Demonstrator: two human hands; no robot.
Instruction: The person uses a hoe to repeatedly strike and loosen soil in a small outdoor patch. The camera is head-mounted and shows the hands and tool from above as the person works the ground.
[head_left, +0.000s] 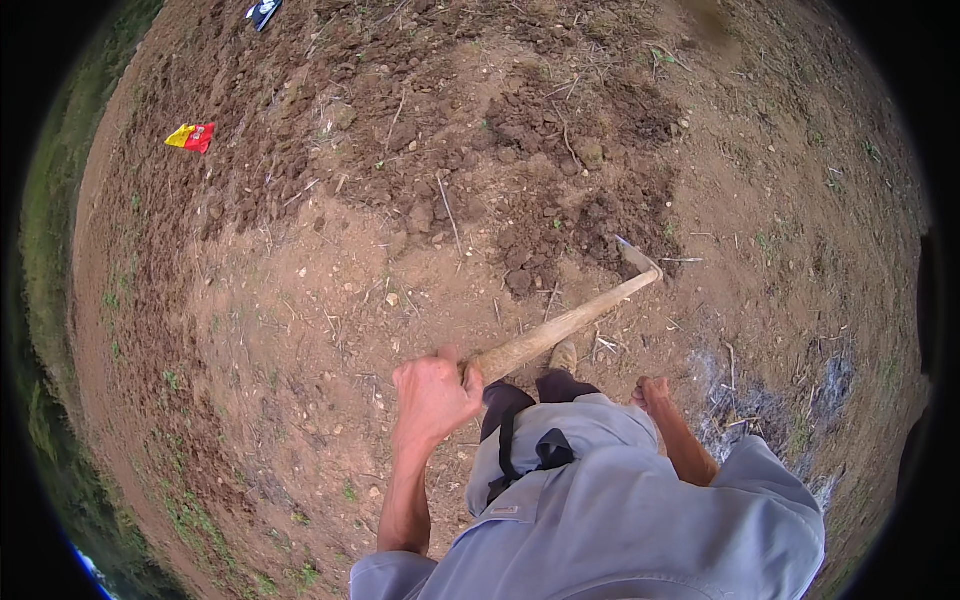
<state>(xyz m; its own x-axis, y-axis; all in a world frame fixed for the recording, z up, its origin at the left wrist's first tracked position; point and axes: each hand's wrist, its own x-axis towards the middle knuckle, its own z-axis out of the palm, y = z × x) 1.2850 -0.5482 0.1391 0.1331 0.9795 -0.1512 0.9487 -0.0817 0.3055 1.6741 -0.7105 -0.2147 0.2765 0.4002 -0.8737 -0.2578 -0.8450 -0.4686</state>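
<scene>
My left hand is wrapped around the butt end of the wooden handle of a hoe. The handle slants away to the front right. At its far end the metal blade rests at the edge of dark, freshly broken soil, and its lower part may be hidden in the clods. My right hand hangs beside my right hip, away from the handle. Its fingers are curled in, with nothing visible in them. A shoe shows just below the handle.
Loose clods spread ahead and to the left, with dry stalks among them. A red and yellow packet lies far left; a dark and white item lies beyond it. Greyish ash covers ground at my right. Green vegetation borders the left.
</scene>
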